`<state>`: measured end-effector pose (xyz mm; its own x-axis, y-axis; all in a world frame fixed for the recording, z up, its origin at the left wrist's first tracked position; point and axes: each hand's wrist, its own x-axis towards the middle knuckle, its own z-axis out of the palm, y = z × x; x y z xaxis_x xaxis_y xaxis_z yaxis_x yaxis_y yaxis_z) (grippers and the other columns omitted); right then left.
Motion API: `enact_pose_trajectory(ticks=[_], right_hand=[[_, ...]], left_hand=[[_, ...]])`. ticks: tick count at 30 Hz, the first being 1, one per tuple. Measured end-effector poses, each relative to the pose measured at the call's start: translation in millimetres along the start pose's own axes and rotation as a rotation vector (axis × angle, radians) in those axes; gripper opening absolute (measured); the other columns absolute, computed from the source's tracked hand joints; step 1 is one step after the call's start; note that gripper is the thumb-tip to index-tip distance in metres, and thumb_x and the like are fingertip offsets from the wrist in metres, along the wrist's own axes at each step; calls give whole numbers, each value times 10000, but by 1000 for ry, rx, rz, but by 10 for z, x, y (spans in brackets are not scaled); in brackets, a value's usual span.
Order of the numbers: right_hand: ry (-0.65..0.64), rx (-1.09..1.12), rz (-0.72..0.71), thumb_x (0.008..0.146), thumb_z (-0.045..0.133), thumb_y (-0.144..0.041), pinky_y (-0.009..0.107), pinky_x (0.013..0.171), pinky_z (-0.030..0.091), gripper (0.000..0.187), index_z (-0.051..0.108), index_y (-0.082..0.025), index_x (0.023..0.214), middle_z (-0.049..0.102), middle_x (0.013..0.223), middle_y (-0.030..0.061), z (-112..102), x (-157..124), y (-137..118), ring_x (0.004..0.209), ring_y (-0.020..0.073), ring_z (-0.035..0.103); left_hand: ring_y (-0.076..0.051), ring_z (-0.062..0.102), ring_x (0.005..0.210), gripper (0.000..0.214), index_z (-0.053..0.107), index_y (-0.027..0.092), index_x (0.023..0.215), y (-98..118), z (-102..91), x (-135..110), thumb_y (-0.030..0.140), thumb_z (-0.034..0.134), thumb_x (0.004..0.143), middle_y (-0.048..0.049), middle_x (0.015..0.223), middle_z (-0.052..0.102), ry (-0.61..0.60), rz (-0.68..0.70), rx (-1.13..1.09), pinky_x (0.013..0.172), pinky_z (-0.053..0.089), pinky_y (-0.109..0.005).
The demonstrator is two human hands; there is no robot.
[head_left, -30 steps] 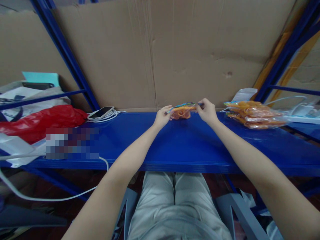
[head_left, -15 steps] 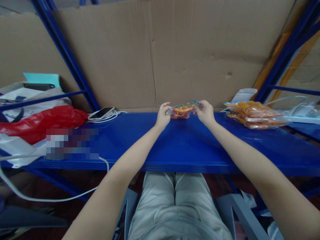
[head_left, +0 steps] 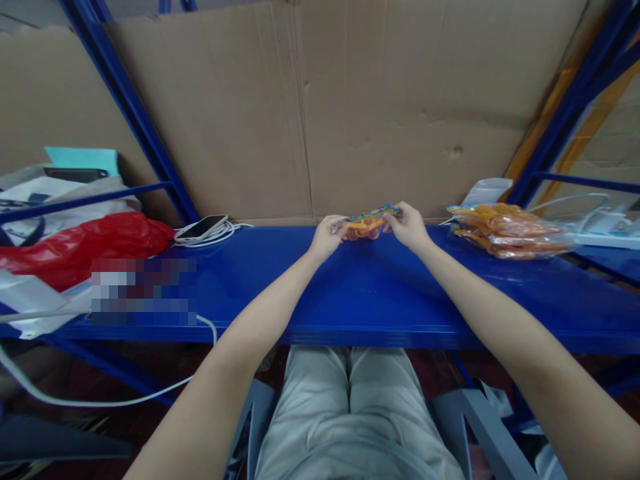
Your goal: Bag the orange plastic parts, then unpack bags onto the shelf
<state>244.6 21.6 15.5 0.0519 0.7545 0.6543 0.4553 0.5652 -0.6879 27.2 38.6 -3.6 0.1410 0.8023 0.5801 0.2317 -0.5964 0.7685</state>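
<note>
Between my hands is a small clear plastic packet (head_left: 367, 227) with orange pieces inside and a blue-green printed strip along its top. My left hand (head_left: 329, 237) is closed on the packet's left end, and my right hand (head_left: 407, 225) pinches its right upper corner. The packet is held over the far part of the blue table (head_left: 370, 293), close to the cardboard. What the orange pieces are, I cannot make out.
On the right lies a stack of clear packets with orange contents (head_left: 505, 230). A phone (head_left: 203, 228) rests on a coiled white cable at left, beside a red plastic bag (head_left: 100, 243). Cardboard (head_left: 380, 113) stands behind the table, and blue posts (head_left: 135, 113) frame it.
My left fingers have closed further over the packet's left end. The packet has tilted so more of its printed strip shows. My right hand has shifted only slightly.
</note>
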Motion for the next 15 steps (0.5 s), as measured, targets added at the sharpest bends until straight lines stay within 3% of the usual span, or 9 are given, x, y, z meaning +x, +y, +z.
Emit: enact_pose_trajectory(ticks=[3,7,11,15], right_hand=[[-73,111,132,821,602,-243,397,529,543,215,395,-252,763,588,616,-4,24,11,15,471,186,588],[-89,90,154,841,615,-326,330,427,504,239,393,-247,804,628,684,7,20,-29,-31,407,157,577],[-99,46,117,848,621,-427,318,443,522,268,437,-235,877,634,676,9,4,-67,-82,427,163,608],[-120,148,96,841,637,-430,331,505,567,278,460,-231,917,677,745,33,24,-63,-100,469,159,635]], left_hand=[[-9,527,487,89,710,106,871,30,14,-37,142,662,806,-97,1113,629,14,-46,30,480,498,-169],[-40,546,558,63,684,111,741,60,38,-42,117,653,795,-65,1003,620,81,-32,71,498,496,-165],[-107,594,717,131,623,130,663,41,38,-18,104,649,789,-45,903,575,164,35,100,632,540,-221],[-141,604,856,136,593,157,676,-48,16,27,92,636,787,-38,893,541,188,121,81,771,547,-255]])
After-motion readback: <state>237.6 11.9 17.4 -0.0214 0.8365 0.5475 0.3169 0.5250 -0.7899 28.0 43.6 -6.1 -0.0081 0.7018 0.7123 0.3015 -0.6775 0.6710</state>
